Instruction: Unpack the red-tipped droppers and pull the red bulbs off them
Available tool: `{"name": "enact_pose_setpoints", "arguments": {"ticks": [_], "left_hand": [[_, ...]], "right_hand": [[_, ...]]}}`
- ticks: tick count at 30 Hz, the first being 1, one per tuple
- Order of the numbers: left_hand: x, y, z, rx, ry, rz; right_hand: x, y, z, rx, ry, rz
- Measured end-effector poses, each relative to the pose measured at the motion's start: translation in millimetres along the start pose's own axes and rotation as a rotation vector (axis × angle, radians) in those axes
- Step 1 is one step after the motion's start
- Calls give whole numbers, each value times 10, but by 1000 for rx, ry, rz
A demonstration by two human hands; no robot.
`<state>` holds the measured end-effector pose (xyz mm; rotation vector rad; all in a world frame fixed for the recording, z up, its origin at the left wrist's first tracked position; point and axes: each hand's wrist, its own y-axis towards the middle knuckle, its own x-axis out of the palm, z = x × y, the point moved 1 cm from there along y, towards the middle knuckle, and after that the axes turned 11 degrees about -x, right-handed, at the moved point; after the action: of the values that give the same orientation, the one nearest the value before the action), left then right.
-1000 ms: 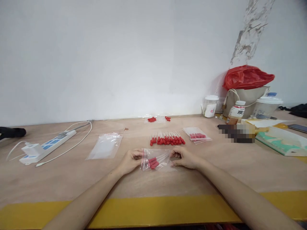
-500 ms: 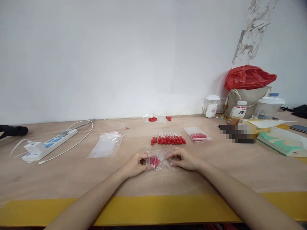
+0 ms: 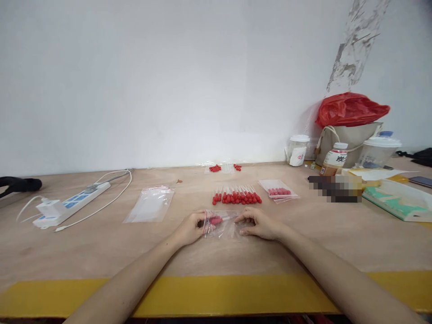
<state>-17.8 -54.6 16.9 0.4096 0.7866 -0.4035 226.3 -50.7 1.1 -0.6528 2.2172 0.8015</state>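
A clear zip bag (image 3: pixel 223 231) with a red line at its mouth stretches between my hands, just above the table. Inside it shows a small bunch of red-tipped sticks (image 3: pixel 216 220), close to the left fingers. My left hand (image 3: pixel 194 228) is closed at the bag's mouth end; part of its fingers is hidden by the film. At the opposite end, my right hand (image 3: pixel 255 223) pinches the bag between thumb and fingers. Just beyond lies a row of red-tipped sticks (image 3: pixel 236 196), tips toward me. Filled bags (image 3: pixel 278 190) lie to its right, a stack of flat bags (image 3: pixel 148 207) to its left.
By the wall lie bags with red pieces (image 3: pixel 215 168). A power strip (image 3: pixel 70 204) with white cables is at left. On the right stand a cup (image 3: pixel 299 150), a bottle (image 3: pixel 334 159), a red plastic bag (image 3: pixel 351 109) and a green-white tray (image 3: pixel 398 202). Yellow tape (image 3: pixel 236 294) lines the front edge.
The red tips inside the bag have shifted slightly up and toward the left hand, and fewer of them show. The bag looks flatter; both hands stay in nearly the same place.
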Motion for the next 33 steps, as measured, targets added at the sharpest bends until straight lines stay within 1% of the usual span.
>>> {"name": "enact_pose_setpoints", "arguments": {"ticks": [3, 6, 8, 10, 13, 16, 20, 21, 23, 25, 27, 29, 33], "left_hand": [[3, -11, -25, -21, 24, 28], [-38, -41, -28, -24, 54, 24], [-69, -54, -15, 18, 116, -6], [-91, -56, 5, 94, 178, -50], [-93, -48, 22, 177, 216, -92], [-58, -47, 2, 166, 227, -59], [-27, -67, -48, 104, 170, 42], [-33, -74, -51, 93, 156, 49], [-57, -86, -40, 94, 156, 8], [-82, -95, -13, 129, 182, -78], [-95, -99, 6, 168, 202, -124], [-91, -98, 1, 184, 216, -105], [-70, -100, -46, 176, 204, -10]], "right_hand": [[-2, -1, 0, -1, 17, -9], [-1, -2, 13, -9, 29, -7], [0, -2, 22, -18, 26, -8], [2, -2, 30, -21, 23, -10], [6, 0, 41, -16, 27, -4], [11, 1, 54, -12, 28, -4], [13, -1, 59, -6, 27, -6], [12, -2, 56, -2, 28, -6], [9, -5, 51, 8, 31, -7], [6, -8, 45, 12, 31, -6], [2, -11, 42, 7, 28, -2], [-1, -14, 39, 2, 38, 0], [-4, -15, 36, 10, 73, 0]]}}
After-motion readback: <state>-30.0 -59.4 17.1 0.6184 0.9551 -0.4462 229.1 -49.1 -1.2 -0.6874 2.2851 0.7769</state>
